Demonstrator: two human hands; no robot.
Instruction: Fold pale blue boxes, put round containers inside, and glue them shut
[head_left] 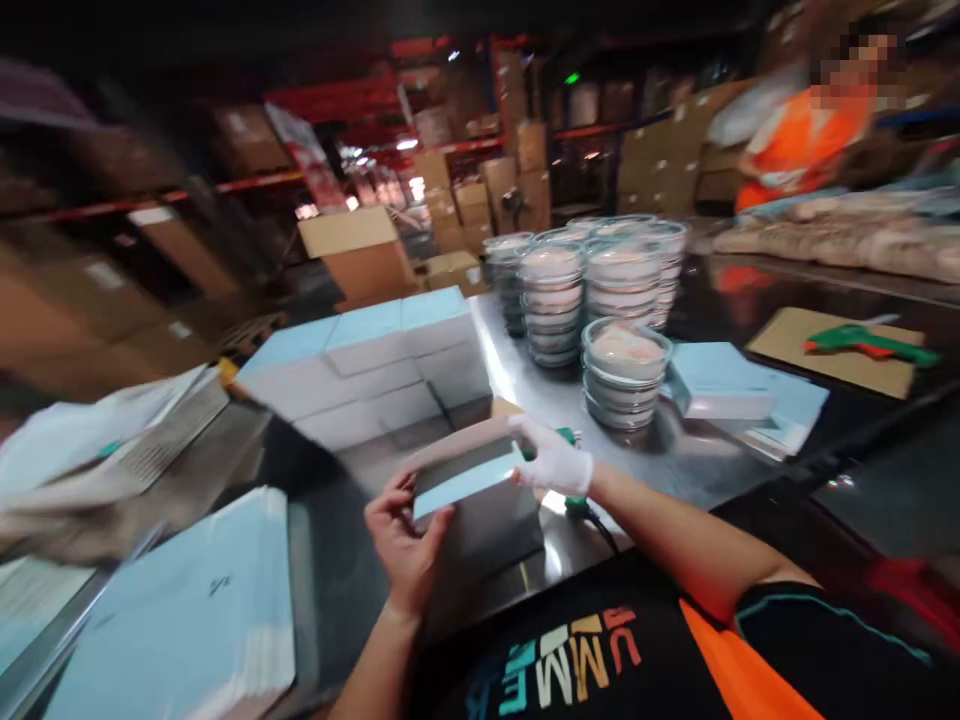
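Note:
Between my two hands is a small cardboard box, tilted, with a grey open side and a light blue strip along its near edge. My bare left hand grips its left end, thumb in front and fingers behind. At the right end, my right hand in a white glove pinches the edge of the box. Partly hidden around the glove is a green tool with a dark cord, its kind unclear. Beyond the held box stands a stacked block of blue-topped white boxes.
Stacked round clear plastic containers stand on the metal table. Right of them lie a blue box and a green glue gun on cardboard. Flat blue carton sheets are piled left. A person in an orange vest stands far right.

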